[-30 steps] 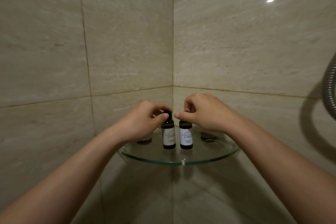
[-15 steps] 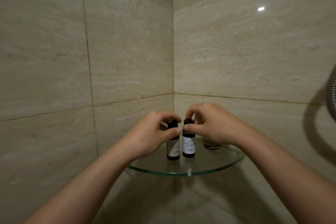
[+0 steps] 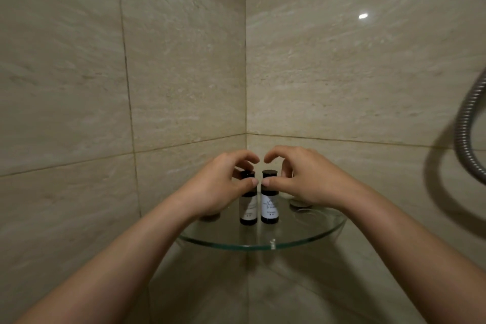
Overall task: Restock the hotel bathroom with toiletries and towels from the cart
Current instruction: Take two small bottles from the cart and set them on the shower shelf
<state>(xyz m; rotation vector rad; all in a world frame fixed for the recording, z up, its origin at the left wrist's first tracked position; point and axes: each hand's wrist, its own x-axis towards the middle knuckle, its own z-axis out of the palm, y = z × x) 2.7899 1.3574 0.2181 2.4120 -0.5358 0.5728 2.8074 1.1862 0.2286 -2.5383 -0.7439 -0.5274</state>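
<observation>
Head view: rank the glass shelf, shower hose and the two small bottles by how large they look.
1. glass shelf, widest.
2. shower hose, cut off at the frame edge, so its place is unsure.
3. left bottle and right bottle: look alike, not ranked.

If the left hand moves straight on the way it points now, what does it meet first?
The left bottle: the thumb of the left hand touches its neck. Behind it, probably the wall corner.

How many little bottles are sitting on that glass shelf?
2: the left bottle under the left hand, the right bottle under the right hand, side by side on the glass shelf. The hands could hide others.
</observation>
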